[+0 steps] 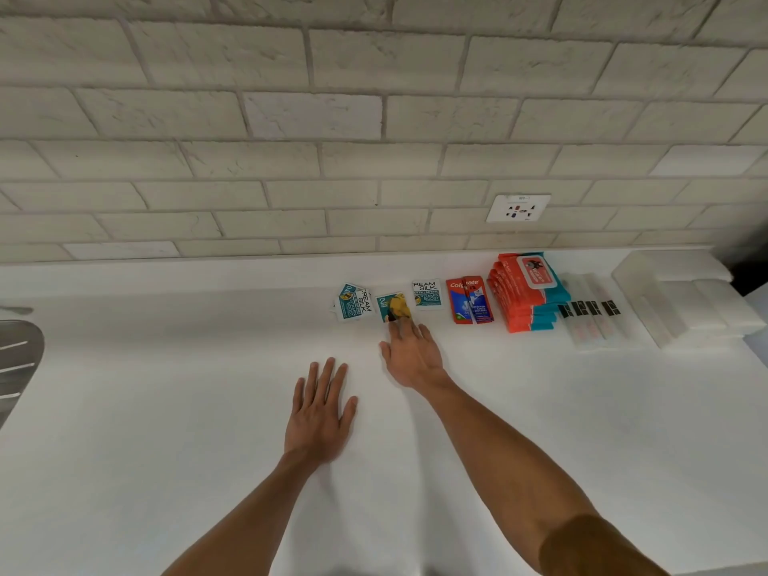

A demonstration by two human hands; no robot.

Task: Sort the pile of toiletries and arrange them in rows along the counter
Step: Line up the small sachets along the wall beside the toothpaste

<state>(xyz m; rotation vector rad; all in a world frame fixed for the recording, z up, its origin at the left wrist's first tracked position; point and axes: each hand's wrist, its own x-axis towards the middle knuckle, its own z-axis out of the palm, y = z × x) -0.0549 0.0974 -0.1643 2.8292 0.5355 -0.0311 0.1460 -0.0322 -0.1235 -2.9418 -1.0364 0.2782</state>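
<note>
A row of toiletries runs along the back of the white counter. From the left: a small heap of teal-and-white sachets, one teal-and-yellow sachet, a white sachet, red toothpaste sachets, a stack of orange-and-teal wipe packs, clear-wrapped toothbrushes. My right hand reaches forward, its straight fingertips touching the near edge of the teal-and-yellow sachet. My left hand lies flat on the counter, fingers spread, holding nothing.
A white box or stack of white packets stands at the far right of the row. A metal sink edge shows at the left. A wall socket sits in the tiled wall above the wipes.
</note>
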